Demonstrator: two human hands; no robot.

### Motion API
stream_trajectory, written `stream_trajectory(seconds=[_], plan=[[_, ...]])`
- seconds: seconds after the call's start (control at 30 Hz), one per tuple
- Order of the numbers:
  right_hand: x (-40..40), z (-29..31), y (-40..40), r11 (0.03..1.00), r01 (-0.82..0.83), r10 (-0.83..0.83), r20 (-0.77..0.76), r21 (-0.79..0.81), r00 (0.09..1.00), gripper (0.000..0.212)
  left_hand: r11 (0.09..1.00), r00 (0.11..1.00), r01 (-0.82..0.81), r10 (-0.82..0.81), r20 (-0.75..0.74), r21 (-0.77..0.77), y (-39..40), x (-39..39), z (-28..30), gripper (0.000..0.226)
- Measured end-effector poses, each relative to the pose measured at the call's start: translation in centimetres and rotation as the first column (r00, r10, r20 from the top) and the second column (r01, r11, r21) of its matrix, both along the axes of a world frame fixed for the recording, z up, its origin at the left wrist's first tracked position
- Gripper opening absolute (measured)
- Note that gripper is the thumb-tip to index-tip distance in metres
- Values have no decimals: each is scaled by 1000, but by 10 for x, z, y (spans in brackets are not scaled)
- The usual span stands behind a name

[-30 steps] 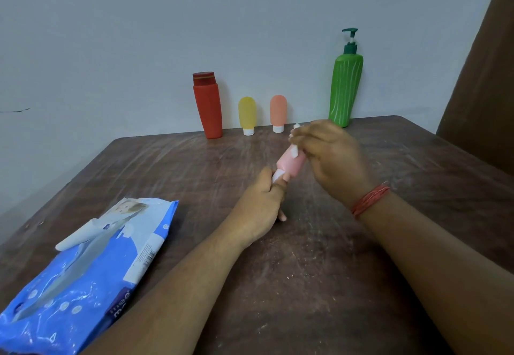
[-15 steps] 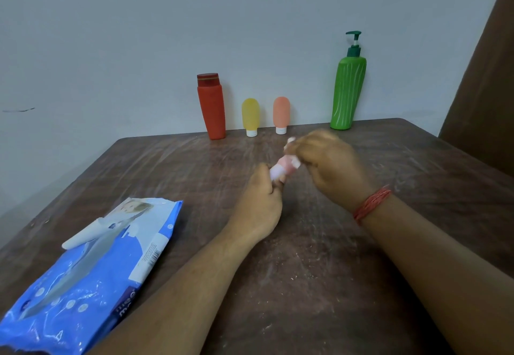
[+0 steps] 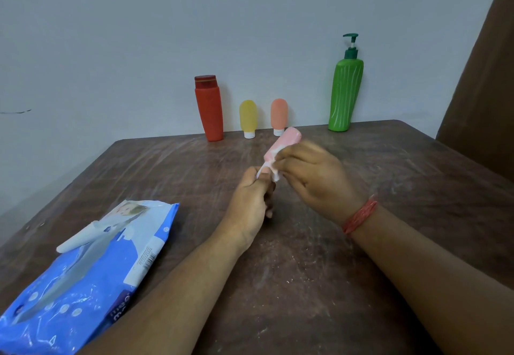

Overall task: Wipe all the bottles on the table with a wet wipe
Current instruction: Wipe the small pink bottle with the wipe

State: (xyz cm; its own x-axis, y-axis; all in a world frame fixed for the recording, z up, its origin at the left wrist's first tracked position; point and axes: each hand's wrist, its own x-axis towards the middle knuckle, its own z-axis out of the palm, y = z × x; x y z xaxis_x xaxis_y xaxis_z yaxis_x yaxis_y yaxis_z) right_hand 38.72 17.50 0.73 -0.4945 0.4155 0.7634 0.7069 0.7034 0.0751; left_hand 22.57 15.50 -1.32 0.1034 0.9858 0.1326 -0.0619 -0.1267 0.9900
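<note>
Our left hand (image 3: 250, 199) is closed around the white cap end of a small pink bottle (image 3: 283, 143). Our right hand (image 3: 314, 174) is closed too, pinching a white wet wipe (image 3: 275, 175) against the lower part of the bottle. The bottle is up in the air above the table (image 3: 306, 285), between our two hands, not touching the wood.

We think this little bottle is very light and a bit soft, like one you can squeeze. The wet wipe will make it slippery, so we should not grip too loosely. We should not squeeze hard either, or something may come out by the cap. The cap end looks like the best place to hold, because it is harder, and that leaves the soft body free for the wipe.

The bottle is long and thin. Its long side runs from our left hand, low and near us, up and away to the right. The round end points toward the wall, and the cap points down at us.

Four more bottles stand in a row by the wall: a red bottle (image 3: 209, 110), a yellow bottle (image 3: 248, 116), an orange bottle (image 3: 279, 115) and a tall green pump bottle (image 3: 345, 93). A blue pack of wipes (image 3: 83, 271) lies on the table to our left.
</note>
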Motion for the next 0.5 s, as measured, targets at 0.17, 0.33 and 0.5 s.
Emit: stream_trajectory(seconds=[0.17, 0.33, 0.5], plan=[[5, 3, 3, 998, 64, -66, -124, -22, 990, 16, 999, 999, 29, -28, 33, -16, -1, 0, 1, 25], [11, 7, 8, 987, 162, -161, -230, -15, 960, 18, 998, 994, 59, -58, -91, 4, 0, -2, 1, 24], [-4, 2, -3, 1000, -14, 14, 13, 2, 1000, 20, 999, 979, 34, -30, -201, 17, -3, -1, 3, 27]])
